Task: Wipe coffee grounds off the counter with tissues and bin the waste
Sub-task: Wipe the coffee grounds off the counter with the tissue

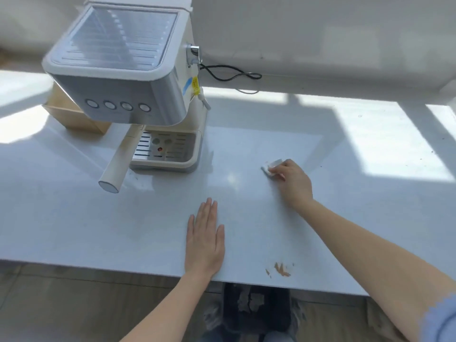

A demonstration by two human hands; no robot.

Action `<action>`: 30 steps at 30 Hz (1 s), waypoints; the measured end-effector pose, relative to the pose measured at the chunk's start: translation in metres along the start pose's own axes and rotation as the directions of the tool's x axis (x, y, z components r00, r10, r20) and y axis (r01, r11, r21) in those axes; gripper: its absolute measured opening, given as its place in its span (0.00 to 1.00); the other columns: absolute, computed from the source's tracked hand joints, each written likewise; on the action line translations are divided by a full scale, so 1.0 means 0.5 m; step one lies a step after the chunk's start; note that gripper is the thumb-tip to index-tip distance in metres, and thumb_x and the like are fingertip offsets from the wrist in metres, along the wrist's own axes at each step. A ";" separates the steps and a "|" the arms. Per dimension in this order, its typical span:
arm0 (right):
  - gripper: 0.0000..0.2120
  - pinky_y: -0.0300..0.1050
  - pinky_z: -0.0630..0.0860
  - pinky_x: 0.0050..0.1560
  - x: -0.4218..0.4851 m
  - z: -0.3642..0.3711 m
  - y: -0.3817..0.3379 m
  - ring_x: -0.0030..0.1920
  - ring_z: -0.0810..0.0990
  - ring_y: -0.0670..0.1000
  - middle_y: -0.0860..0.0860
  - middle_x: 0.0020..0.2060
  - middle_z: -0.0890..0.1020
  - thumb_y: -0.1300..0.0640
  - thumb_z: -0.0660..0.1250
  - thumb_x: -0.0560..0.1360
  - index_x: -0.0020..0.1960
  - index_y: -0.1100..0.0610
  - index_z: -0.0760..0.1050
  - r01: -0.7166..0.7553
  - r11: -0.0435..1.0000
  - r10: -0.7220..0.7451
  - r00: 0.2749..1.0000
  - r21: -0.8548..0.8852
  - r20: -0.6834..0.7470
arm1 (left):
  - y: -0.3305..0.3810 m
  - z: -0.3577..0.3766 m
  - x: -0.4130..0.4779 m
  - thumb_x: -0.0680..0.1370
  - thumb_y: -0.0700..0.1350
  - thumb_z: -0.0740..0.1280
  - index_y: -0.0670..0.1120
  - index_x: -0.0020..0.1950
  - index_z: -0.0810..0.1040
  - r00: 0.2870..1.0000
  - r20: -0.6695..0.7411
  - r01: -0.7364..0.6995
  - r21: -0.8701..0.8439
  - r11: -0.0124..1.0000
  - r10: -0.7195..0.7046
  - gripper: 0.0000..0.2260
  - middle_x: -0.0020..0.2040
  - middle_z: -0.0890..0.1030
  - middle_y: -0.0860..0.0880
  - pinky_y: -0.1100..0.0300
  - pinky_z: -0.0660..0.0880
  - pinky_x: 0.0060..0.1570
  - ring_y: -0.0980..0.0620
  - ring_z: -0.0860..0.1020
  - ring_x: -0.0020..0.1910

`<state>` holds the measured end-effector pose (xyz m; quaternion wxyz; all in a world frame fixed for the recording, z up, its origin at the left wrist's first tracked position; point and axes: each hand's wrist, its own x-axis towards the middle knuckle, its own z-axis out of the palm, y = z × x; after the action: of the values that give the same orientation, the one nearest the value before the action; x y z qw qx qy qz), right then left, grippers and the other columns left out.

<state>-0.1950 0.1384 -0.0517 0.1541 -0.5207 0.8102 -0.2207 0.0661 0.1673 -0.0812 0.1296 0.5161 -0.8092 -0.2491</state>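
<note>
Brown coffee grounds (280, 269) smear the desk (123, 218) at its near edge. Just left, the left hand (206, 243) lies flat, fingers straight; farther right, the right hand (293, 183) pinches a tissue (270, 166) against the desk.

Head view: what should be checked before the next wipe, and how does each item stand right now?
1. Grip: right hand pinches the tissue: ok.
2. Support: left hand lies flat on the counter, apart from the coffee grounds: ok.
3. Spill cleared: not ok, a brown smear sits near the front edge, apart from the tissue.
4. Counter between tissue and smear free of objects: ok.
5. Dark container below the edge is an open bin: cannot tell.
</note>
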 end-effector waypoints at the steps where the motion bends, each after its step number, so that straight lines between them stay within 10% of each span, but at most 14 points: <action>1: 0.10 0.43 0.66 0.41 0.022 0.007 -0.012 0.52 0.76 0.53 0.49 0.48 0.76 0.58 0.64 0.75 0.52 0.49 0.81 -0.092 0.995 0.095 0.993 0.043 -0.069 | 0.000 0.002 0.002 0.79 0.53 0.40 0.52 0.77 0.45 1.000 -0.003 0.003 0.005 1.000 -0.003 0.25 0.78 0.47 0.56 0.63 0.33 0.72 0.64 0.41 0.75; 5: 0.10 0.41 0.63 0.41 0.016 0.088 -0.121 0.51 0.74 0.52 0.49 0.48 0.78 0.59 0.65 0.74 0.51 0.50 0.81 0.114 0.993 -0.115 0.993 0.041 0.012 | -0.006 0.002 0.006 0.78 0.53 0.41 0.50 0.77 0.47 1.000 -0.011 0.019 -0.006 1.000 -0.019 0.26 0.77 0.49 0.56 0.64 0.34 0.72 0.64 0.43 0.75; 11: 0.20 0.46 0.71 0.47 -0.077 0.089 -0.129 0.47 0.74 0.56 0.53 0.50 0.82 0.73 0.61 0.70 0.49 0.56 0.84 0.445 0.868 -0.496 0.802 0.222 0.334 | 0.001 -0.003 0.008 0.79 0.51 0.45 0.52 0.76 0.43 0.993 -0.106 0.036 -0.123 0.992 -0.049 0.26 0.77 0.48 0.57 0.66 0.40 0.73 0.66 0.46 0.74; 20: 0.23 0.36 0.66 0.52 -0.191 0.008 -0.054 0.46 0.68 0.46 0.47 0.51 0.82 0.74 0.57 0.69 0.47 0.53 0.85 0.367 0.890 -0.453 0.630 0.271 0.631 | 0.017 -0.002 -0.008 0.79 0.53 0.42 0.52 0.77 0.50 0.997 -0.077 0.001 0.065 0.998 0.004 0.25 0.78 0.53 0.53 0.53 0.38 0.74 0.56 0.51 0.76; 30: 0.22 0.43 0.69 0.55 -0.238 -0.043 0.006 0.50 0.71 0.51 0.48 0.51 0.81 0.72 0.58 0.66 0.47 0.54 0.84 0.345 0.914 -0.395 0.627 0.215 0.671 | 0.080 0.048 -0.046 0.78 0.55 0.42 0.50 0.76 0.56 0.997 -0.079 0.024 0.020 1.000 -0.022 0.26 0.77 0.59 0.52 0.56 0.42 0.75 0.56 0.53 0.76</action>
<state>-0.1588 0.2521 -0.0326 0.4186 -0.7145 0.5575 -0.0594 0.0340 0.2083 -0.0791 0.1531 0.5360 -0.8001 -0.2213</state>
